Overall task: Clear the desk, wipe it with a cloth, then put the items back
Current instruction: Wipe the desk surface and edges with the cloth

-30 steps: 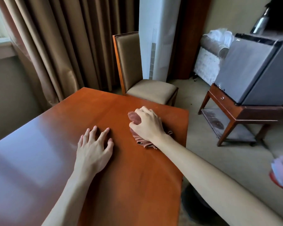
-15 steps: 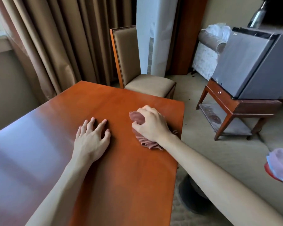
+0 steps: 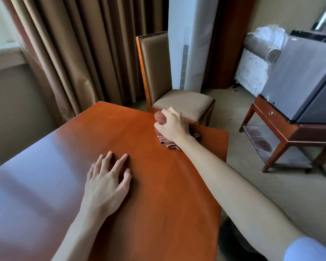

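Nearest, left hand (image 3: 106, 187) flat on bench (image 3: 158, 185), fingers spread, bracing. Farther, right hand (image 3: 172, 126) grip bunched around cloth (image 3: 166, 141) near far right corner. Advice: keep pressure even, overlap strokes, run past edge, avoid missing corner.

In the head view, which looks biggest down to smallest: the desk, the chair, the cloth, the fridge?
1. desk, but it is nearest the camera.
2. fridge and chair look alike; unsure.
3. cloth, mostly hidden under the right hand.
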`<state>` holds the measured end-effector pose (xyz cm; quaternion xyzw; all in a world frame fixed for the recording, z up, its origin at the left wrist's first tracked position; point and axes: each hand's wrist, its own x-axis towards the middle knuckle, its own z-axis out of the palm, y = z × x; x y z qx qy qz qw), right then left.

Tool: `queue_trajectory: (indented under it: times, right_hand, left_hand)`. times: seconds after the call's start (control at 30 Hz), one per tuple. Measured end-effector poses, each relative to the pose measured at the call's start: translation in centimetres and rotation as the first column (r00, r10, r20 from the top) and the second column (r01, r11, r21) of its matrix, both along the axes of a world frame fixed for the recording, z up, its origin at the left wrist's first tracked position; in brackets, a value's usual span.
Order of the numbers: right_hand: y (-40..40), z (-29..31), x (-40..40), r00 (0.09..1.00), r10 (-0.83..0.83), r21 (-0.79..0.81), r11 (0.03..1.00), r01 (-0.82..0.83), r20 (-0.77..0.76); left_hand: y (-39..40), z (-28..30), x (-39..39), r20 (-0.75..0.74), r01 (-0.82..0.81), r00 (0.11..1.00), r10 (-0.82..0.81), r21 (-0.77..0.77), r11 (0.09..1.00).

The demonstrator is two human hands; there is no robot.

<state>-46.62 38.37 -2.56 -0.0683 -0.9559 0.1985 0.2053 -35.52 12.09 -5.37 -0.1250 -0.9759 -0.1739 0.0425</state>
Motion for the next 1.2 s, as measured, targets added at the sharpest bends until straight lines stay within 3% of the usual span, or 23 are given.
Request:
queue_trajectory:
  times: [0.3, 0.4, 0.5, 0.73, 0.93, 1.07, 1.2]
  right_hand:
    - [-6.2, -0.6, 25.1, 0.974, 0.223, -0.008, 0.975, -0.223, -0.038]
    - [-6.7, -0.7, 30.0, 0.953, 0.3, -0.036, 0.953, -0.302, -0.046]
    - [-5.8, -0.3, 27.5, 0.962, 0.269, -0.026, 0.962, -0.271, -0.044]
    - [-0.7, -0.6, 9.4, 0.999, 0.041, -0.015, 0.999, -0.041, -0.01]
    - [1.0, -0.2, -2.0, 0.999, -0.047, -0.002, 0.999, 0.047, -0.009]
    - [1.1, 0.5, -3.7, 0.997, -0.073, -0.008, 0.997, 0.073, 0.027]
    - [0.3, 0.4, 1.9, 1.0, -0.003, -0.006, 1.0, 0.003, 0.02]
  left_hand:
    - [0.1, 0.5, 0.6, 0.023, 0.02, 1.0, -0.019, -0.048, 0.999]
    - [0.0, 0.6, 0.5, 0.029, 0.027, 0.999, -0.026, -0.051, 0.998]
    - [0.0, 0.5, 0.5, 0.028, 0.028, 0.999, -0.027, -0.051, 0.998]
    - [-0.1, -0.2, 0.2, -0.004, 0.016, 1.0, -0.016, -0.023, 1.0]
    - [-0.1, -0.2, 0.0, -0.026, 0.01, 1.0, -0.01, 0.002, 1.0]
    - [-0.1, 0.0, -0.1, -0.014, -0.003, 1.0, 0.003, -0.002, 1.0]
    - [-0.1, 0.1, 0.3, -0.002, 0.007, 1.0, -0.008, -0.018, 1.0]
